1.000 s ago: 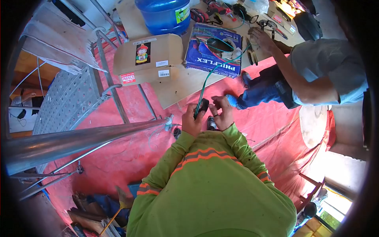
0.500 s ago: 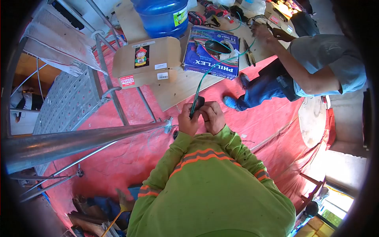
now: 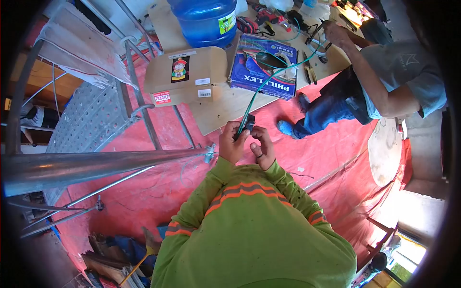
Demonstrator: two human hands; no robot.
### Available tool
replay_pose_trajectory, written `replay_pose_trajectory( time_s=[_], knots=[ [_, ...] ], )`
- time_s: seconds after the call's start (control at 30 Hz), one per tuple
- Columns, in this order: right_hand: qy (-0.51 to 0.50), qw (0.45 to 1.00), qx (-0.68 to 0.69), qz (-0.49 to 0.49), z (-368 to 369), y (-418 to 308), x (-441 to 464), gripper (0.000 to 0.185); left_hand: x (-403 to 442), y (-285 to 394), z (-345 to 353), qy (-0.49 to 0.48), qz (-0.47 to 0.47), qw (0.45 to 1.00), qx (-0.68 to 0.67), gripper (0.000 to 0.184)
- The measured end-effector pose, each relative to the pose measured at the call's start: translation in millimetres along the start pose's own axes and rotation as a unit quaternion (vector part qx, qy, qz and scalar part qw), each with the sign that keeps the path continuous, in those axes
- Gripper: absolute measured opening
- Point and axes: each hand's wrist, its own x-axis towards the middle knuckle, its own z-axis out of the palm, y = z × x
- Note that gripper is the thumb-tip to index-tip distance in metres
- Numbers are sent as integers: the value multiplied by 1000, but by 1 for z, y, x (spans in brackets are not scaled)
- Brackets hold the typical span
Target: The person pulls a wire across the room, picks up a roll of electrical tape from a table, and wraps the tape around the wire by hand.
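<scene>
My left hand [image 3: 232,143] is closed around a small black object [image 3: 248,123] and the green wire [image 3: 254,97] that runs along it. Beside it, my right hand [image 3: 263,147] has its fingers curled and partly apart, near the black object, with nothing visible in it. From my left hand the wire rises over the blue PHILFLEX box [image 3: 264,67] on the table toward a co-worker's hands [image 3: 335,34]. To the left of that box lies a cardboard box [image 3: 187,74] with a FRAGILE label.
A blue water jug [image 3: 204,21] and pliers [image 3: 309,72] rest on the plywood table [image 3: 216,115]. A metal pole [image 3: 105,165] and scaffold frame stand at the left. The co-worker [image 3: 403,77] is at the right. Red sheeting [image 3: 307,158] covers the floor.
My right hand came in to the black object, then drew slightly back with its fingers parting. The co-worker's hands have risen from the tabletop. The view has shifted slightly.
</scene>
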Motion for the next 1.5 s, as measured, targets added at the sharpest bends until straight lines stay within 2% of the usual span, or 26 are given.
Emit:
replay_pose_trajectory(
  time_s=[0.1,0.2,0.3,0.4,0.47,0.53,0.63,0.7,0.8,0.83,0.93,0.97,1.03,1.23,1.33,1.43,1.5],
  knots=[
    [70,976,205,39,15,-14,11,32,-3,-2,3,0,-8,1000,-1,17],
    [109,938,315,90,18,-3,11,26,-5,3,7,3,3,1000,-22,16],
    [65,970,219,80,13,8,15,22,-9,1,5,10,15,1000,-7,15],
    [78,956,259,112,9,12,13,18,-12,2,6,8,29,999,19,14],
    [88,962,236,105,9,-1,16,18,-11,0,5,-7,38,999,35,12],
    [99,961,231,116,6,-11,18,21,-12,-2,6,-35,40,997,50,10],
    [121,950,242,154,-2,-10,19,29,-17,12,8,-23,-50,998,-10,9],
    [138,943,241,181,-13,1,13,34,-14,15,6,2,3,998,68,10],
    [81,972,158,151,-21,-34,21,37,-7,24,4,17,58,986,154,11],
    [48,985,126,105,-20,-35,23,36,-6,26,4,18,73,981,177,11],
    [-15,999,4,44,-20,-42,28,34,-4,28,3,5,27,985,173,20],
    [-14,999,-40,16,-19,-50,33,28,-4,28,3,16,33,987,155,19],
    [-17,996,-83,14,-16,-56,36,26,-4,25,2,38,46,991,121,18],
    [-17,987,-159,-10,-13,-56,44,24,-9,21,-7,16,4,1000,17,21],
    [-28,981,-191,-13,-12,-56,47,26,-8,25,-7,30,-13,999,25,19],
    [-39,974,-222,-17,-11,-55,49,28,-1,25,-6,53,28,989,137,14],
    [-40,971,-236,-17,-11,-51,47,29,1,12,-5,73,52,988,129,11]
  ],
)
